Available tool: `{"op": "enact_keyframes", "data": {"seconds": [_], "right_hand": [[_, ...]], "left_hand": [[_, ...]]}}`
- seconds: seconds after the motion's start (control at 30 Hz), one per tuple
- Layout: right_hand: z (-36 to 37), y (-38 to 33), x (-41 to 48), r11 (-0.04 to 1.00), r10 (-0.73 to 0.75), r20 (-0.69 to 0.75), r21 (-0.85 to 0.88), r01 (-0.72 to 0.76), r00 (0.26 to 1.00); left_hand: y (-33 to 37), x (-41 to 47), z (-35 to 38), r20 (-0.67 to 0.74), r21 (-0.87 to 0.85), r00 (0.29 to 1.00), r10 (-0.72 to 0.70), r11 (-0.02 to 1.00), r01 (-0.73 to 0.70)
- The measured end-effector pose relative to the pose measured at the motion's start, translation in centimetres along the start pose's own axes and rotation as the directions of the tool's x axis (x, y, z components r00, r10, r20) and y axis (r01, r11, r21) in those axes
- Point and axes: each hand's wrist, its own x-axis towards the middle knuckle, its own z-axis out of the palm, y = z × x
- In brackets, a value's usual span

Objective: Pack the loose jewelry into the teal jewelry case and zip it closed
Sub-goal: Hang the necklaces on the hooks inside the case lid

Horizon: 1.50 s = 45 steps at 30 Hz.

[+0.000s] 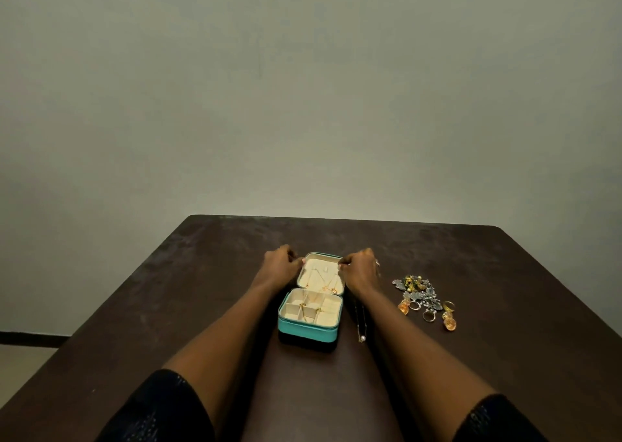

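From the head view, the teal case [308, 327] sits open in the middle of the dark bench [168, 307]. Its cream lid [319, 275] stands up at the far side, with fine chains hanging inside it. The left hand [281, 263] has its grip curled on the lid's upper left corner. The right hand [358, 266] pinches at the upper right corner, and whether a chain is caught in that pinch too is too small to tell.

A thin necklace [361, 337] with a pearl lies just beside the case, under the right forearm. Further right is a heap of jewelry [415, 288], with rings [428, 314] at its near edge.

All of it looks light. I'd expect the chain to be limp and quick to tangle, so it is best lifted near the clasp. The rings look small, hard and slippery, so a fingertip pinch should suit them. The heap may snag and wants taking apart piece by piece.
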Motion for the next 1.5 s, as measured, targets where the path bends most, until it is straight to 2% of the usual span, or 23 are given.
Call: {"op": "enact_keyframes", "data": {"seconds": [0.13, 0.3, 0.4, 0.63, 0.8, 0.93, 1.03, 1.1, 1.17, 1.33, 1.43, 1.5], "right_hand": [[1.1, -0.7, 1.1, 0.994, 0.044, -0.017, -0.095, -0.045, 0.999], [1.6, -0.4, 1.7, 0.995, 0.06, -0.042, -0.073, -0.063, 0.997], [1.4, 0.0, 1.5, 0.997, 0.048, -0.046, -0.058, -0.051, 0.998], [1.8, -0.9, -1.0, 0.999, 0.015, -0.099, -0.037, -0.019, 0.995], [2.4, -1.2, -1.6, 0.993, 0.074, -0.194, 0.107, -0.054, 0.978], [2.2, -1.4, -2.2, 0.993, -0.113, -0.2, -0.038, 0.107, 0.973], [2.2, -0.8, -2.4, 0.928, -0.309, -0.185, -0.274, 0.253, 0.933], [2.3, -0.4, -2.2, 0.872, -0.379, -0.18, -0.398, 0.285, 0.908], [2.0, -0.7, -1.9, 0.851, -0.385, -0.225, -0.463, 0.25, 0.895], [0.3, -1.6, -0.4, 0.885, -0.397, -0.099, -0.304, 0.352, 0.913], [-0.5, -2.2, -0.3, 0.894, -0.438, -0.015, -0.114, 0.434, 0.899], [-0.9, -2.6, -0.5, 0.908, -0.417, 0.015, 0.047, 0.416, 0.909]], "left_hand": [[0.4, 0.6, 1.0, 0.036, -0.026, 0.997, -0.075, 0.997, 0.076], [1.1, 0.9, 1.9, 0.097, 0.021, 0.991, -0.097, 0.995, 0.095], [1.0, 0.5, 2.2, 0.067, -0.012, 0.991, -0.114, 0.993, 0.115], [1.1, -1.1, 2.7, -0.047, -0.094, 0.997, -0.067, 0.994, 0.062], [1.2, -2.0, 2.6, -0.07, -0.151, 0.995, -0.075, 0.986, 0.064], [0.9, -2.2, 2.5, -0.077, -0.162, 0.997, -0.021, 0.987, 0.008], [0.7, -2.3, 2.6, -0.086, -0.149, 0.996, 0.034, 0.988, -0.047], [0.7, -2.3, 2.6, -0.089, -0.135, 0.995, 0.044, 0.989, -0.055], [0.7, -2.3, 2.6, -0.091, -0.133, 0.995, 0.041, 0.99, -0.053], [0.7, -2.3, 2.7, -0.1, -0.139, 0.994, 0.044, 0.989, -0.058], [0.6, -2.3, 2.8, -0.119, -0.141, 0.992, 0.042, 0.988, -0.059], [0.6, -2.3, 2.8, -0.127, -0.146, 0.991, 0.033, 0.988, -0.052]]}}
